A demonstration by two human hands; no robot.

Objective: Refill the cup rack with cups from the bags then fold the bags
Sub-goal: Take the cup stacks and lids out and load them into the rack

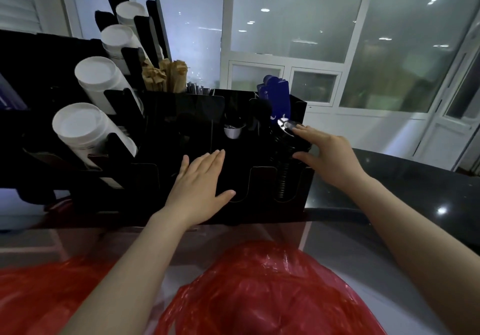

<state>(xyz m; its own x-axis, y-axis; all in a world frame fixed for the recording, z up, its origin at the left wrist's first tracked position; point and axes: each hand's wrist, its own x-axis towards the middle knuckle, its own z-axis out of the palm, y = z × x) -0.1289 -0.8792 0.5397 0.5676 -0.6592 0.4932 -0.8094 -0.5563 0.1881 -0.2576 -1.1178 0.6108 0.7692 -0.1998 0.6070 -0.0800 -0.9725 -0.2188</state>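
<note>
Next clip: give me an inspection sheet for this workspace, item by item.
Surface: dark glossy counter, reflecting ceiling lights.
Job's things: black cup rack; four white cup stacks in its left slots; black stack in the right slot, cups or lids unclear; red bags crumpled in front.
Clutter: wooden stirrers and blue packets in rack compartments.
Hands: left hand flat on the rack front; right hand grips the black stack, fingers on top, thumb beneath.
Cables: nothing seen.
Surroundings: frosted windows behind.
</note>
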